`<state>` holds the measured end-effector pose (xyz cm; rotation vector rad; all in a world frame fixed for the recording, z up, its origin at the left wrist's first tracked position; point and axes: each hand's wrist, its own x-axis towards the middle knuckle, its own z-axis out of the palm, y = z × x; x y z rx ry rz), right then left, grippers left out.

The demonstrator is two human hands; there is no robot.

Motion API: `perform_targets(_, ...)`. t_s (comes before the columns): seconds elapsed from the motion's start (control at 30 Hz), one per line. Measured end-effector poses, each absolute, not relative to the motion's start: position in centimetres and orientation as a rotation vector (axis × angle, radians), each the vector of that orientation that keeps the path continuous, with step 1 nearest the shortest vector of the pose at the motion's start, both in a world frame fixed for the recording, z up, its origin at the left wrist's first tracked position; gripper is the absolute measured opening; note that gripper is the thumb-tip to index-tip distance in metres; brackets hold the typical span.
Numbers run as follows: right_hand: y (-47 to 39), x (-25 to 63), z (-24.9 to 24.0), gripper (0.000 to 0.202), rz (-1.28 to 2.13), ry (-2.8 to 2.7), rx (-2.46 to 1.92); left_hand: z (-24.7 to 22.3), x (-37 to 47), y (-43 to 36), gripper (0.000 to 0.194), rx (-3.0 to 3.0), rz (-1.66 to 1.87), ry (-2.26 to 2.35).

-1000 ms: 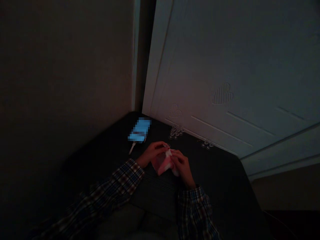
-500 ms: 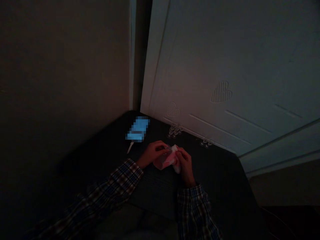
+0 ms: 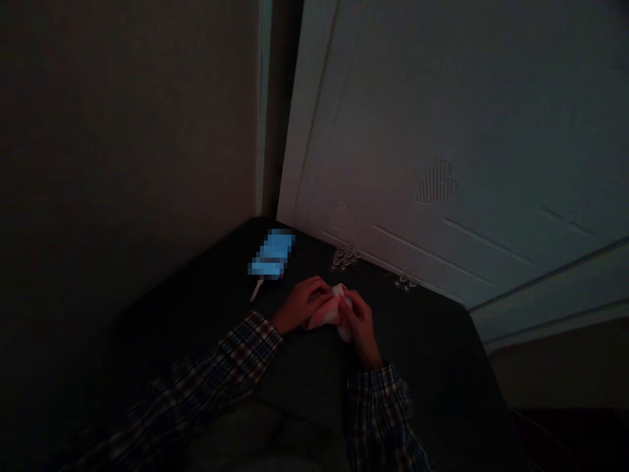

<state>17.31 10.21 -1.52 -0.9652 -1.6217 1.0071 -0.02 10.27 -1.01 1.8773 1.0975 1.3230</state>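
Note:
My left hand and my right hand meet over the dark table, both with fingers closed on a soft, crumpled pink-and-white wrapper. The left thumb and fingers pinch its left side; the right ones press its right side and top. A white end of it pokes up between the fingertips. In the dim light I cannot make out whether anything lies inside it. Beyond the hands, a cluster of small, clear, round glassy pieces lies on the table, with a smaller group of glassy pieces to the right.
A lit phone, its screen blurred, lies behind my left hand with a white cable plug at its near end. The dark table backs onto a pale panel with heart reliefs. A wall rises on the left.
The wrapper is drawn closer together, and the clear film and shiny bit seen by my left fingers are now covered. My right hand has shifted slightly left.

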Motion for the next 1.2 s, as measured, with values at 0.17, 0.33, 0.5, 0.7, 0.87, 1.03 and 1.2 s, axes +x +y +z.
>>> perform_targets(0.17, 10.35, 17.24, -1.62, 0.022, 0.999, -1.642, -0.966, -1.28, 0.02, 10.29, 0.016, 1.843, 1.267, 1.126)
perform_targets(0.33, 10.31, 17.25, -1.45, 0.020, 0.991, -1.659, -0.958, -1.47, -0.02, 10.36, 0.007, 1.928, 1.246, 1.169)
perform_targets(0.5, 9.93, 17.27, -1.09, 0.019, 0.992, -1.686, -0.930, -1.39, -0.10, 10.34, 0.004, 2.007, 1.179, 1.226)
perform_targets(0.7, 10.05, 17.25, -1.34, 0.018, 0.936, -1.685, -0.909, -1.35, -0.10, 10.41, 0.007, 1.991, 1.215, 1.231)
perform_targets(0.87, 10.09, 17.23, -1.51, 0.020, 0.879, -1.660, -0.979, -1.68, -0.18, 10.62, 0.010, 1.964, 1.242, 1.195)
perform_targets(1.03, 9.81, 17.31, -1.59, 0.021, 0.915, -1.673, -0.971, -1.63, -0.29, 10.61, 0.011, 2.019, 1.213, 1.156)
perform_targets(1.2, 9.75, 17.23, -1.37, 0.020, 0.910, -1.710, -0.944, -1.54, -0.29, 10.58, 0.014, 1.959, 1.256, 1.215)
